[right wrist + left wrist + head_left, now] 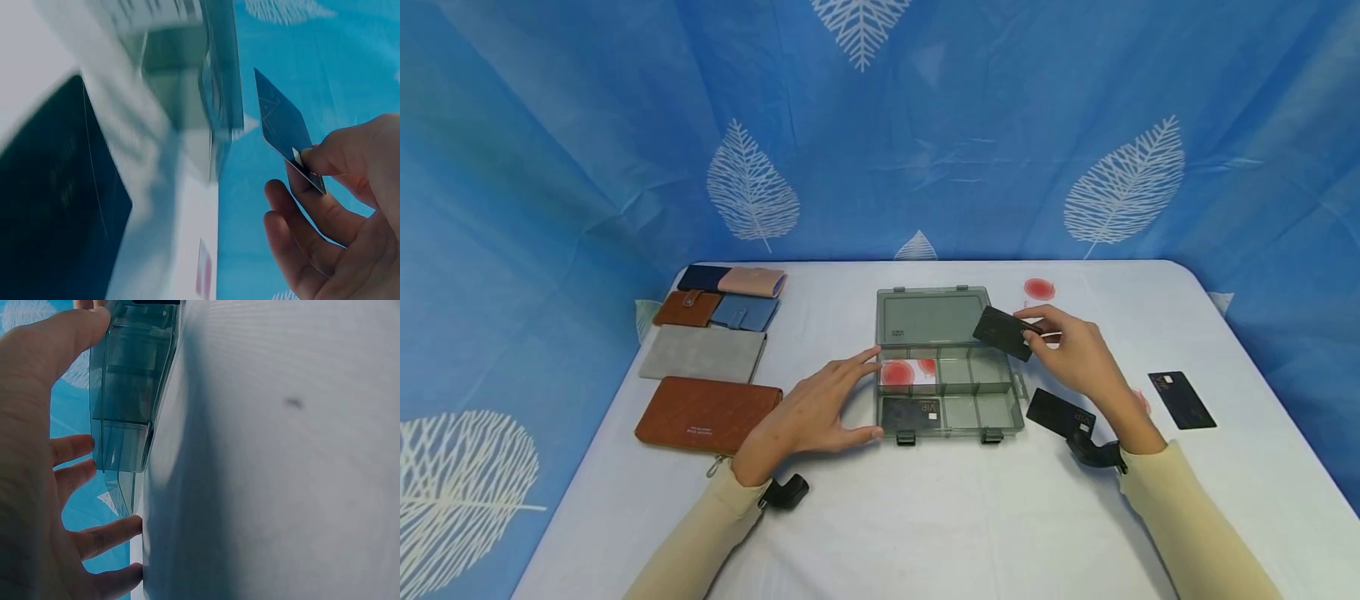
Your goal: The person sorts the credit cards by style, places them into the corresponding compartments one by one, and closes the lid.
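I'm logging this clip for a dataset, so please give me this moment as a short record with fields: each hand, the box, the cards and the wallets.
left hand: left hand open, fingers spread against the left side of the organizer box
right hand: right hand pinches a black card above the box's right end
box: clear, lid open, divided into compartments; one VIP card lies in the front left compartment
loose cards: two dark cards on the table, right of the box
wallets: six wallets at the table's left
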A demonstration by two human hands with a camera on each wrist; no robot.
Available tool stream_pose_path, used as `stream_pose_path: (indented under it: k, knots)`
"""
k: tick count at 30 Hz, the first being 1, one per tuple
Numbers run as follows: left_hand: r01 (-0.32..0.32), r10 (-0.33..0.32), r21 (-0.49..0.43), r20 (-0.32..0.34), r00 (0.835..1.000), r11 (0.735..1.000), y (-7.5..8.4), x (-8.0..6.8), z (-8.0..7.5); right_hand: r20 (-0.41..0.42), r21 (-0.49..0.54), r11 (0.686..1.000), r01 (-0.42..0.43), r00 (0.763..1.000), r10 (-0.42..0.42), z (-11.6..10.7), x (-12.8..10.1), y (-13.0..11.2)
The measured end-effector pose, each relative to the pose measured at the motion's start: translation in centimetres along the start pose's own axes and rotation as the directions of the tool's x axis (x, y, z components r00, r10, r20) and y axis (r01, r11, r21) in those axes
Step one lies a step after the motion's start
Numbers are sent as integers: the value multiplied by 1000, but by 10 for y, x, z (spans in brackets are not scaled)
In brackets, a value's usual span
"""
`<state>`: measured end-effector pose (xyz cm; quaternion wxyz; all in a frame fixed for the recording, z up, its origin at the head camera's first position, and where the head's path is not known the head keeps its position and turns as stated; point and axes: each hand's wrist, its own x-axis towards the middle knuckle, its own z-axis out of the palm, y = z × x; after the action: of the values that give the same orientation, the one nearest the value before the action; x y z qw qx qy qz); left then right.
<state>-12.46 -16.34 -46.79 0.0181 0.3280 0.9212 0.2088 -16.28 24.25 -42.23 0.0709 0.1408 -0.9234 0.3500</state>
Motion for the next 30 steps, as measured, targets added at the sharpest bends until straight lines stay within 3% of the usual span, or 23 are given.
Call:
stream_pose_path:
  k: [9,19,30]
  knots:
    - [-15,15,11,1,1000,1000,0,1,-2,79,41,992,121,989,-124,22,-7,-31]
    - [1,-1,-4,21,1000,1000,1,0,-1,194,31,973,228,954,-229,48,-29,-66]
    - [-2,2,-1,19,1000,1000,1,-2,0,239,-33,961,273,936,-258,74,-40,-76]
